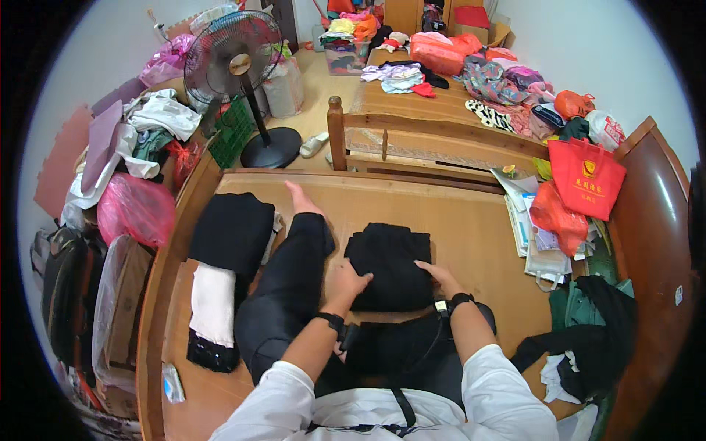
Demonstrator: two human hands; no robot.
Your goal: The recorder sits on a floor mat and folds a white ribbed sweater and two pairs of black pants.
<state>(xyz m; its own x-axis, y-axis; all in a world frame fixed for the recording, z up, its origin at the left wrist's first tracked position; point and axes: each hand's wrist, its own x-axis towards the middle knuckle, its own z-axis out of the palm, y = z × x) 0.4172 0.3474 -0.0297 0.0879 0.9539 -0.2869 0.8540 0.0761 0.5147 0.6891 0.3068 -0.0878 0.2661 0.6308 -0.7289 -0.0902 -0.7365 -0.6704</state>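
A folded black garment (390, 257) lies on the wooden bed board in front of me, a squarish stack of cloth layers. My left hand (348, 282) holds its lower left side, thumb on top of the cloth. On the right side my right hand (440, 278) grips the edge, its thumb over the top; the other fingers of both hands are partly hidden. To the left lies a larger folded black garment (232, 228), with a folded white cloth (213, 303) and a shiny black item (212, 353) nearer me.
My outstretched leg (287, 279) lies between the piles. Black and green clothes (588, 323) are heaped at right, below papers and a red bag (587, 178). A standing fan (239, 66), a wooden rail (441, 125) and another clothes-covered bed are beyond. A small packet (173, 383) lies near left.
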